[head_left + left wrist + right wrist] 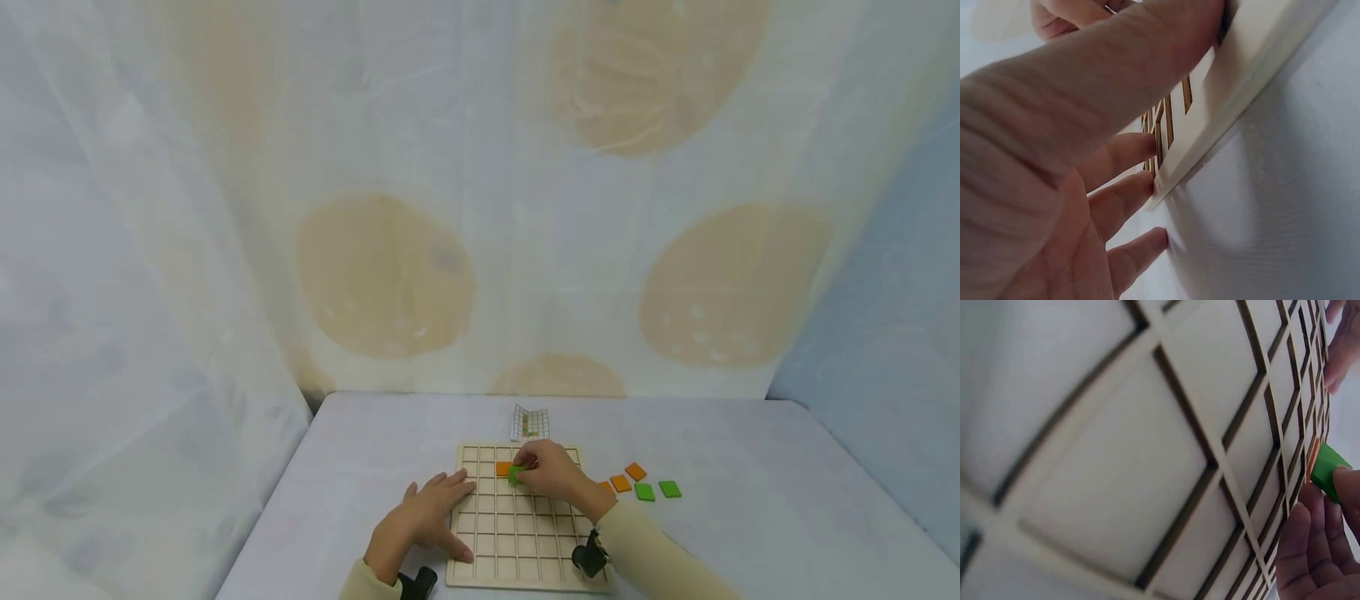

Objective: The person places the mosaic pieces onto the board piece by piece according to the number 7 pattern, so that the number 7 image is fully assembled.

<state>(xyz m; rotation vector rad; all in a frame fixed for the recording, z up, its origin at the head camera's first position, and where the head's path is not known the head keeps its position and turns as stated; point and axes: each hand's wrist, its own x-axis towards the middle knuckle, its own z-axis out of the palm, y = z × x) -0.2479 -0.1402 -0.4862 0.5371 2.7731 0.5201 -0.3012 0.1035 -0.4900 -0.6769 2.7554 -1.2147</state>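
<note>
Right hand point(553, 472) pinching thin green square tile point(514, 475) over far part of pale wooden grid board point(486, 545); cannot tell if tile touching. Left hand point(426, 514) resting spread on board's left edge. Tile looking light, stiff; edges giving best hold.

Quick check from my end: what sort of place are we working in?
Probably a small screened-off tabletop workspace: a pale table, sheeting with tan circles hanging behind it, and a grid board with orange and green tiles lying to its right.
</note>
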